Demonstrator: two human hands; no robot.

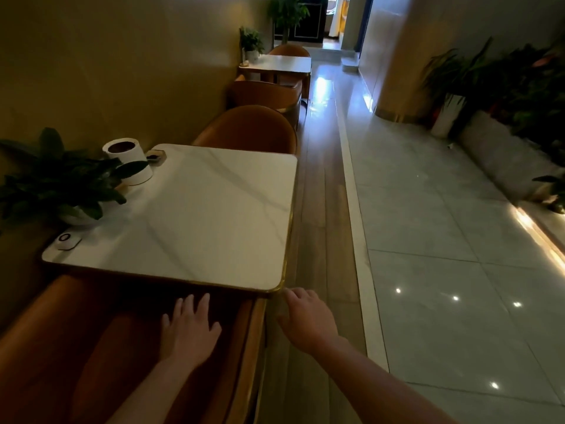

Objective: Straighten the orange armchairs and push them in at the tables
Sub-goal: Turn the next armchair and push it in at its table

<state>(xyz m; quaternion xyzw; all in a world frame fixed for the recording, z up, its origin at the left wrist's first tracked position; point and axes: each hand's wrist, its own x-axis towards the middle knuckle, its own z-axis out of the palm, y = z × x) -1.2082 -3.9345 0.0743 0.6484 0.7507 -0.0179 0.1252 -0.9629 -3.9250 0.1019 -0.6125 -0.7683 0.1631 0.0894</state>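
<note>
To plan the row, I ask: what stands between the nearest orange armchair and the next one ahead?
In the head view, the white table stands between the nearest armchair and the next armchair.

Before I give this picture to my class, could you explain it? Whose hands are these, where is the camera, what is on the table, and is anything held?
There is no machine here. A person wears a wide-angle camera on the head, so the one picture looks forward and down at their own arms. The left hand is spread with straight fingers over the nearest orange armchair, in front of the table's near edge. The right hand reaches beside the table's near corner, fingers relaxed. Neither appears to hold anything. On the white table stand a potted plant, a white cylinder and a small white button. A second orange armchair sits at the table's far side.
</note>
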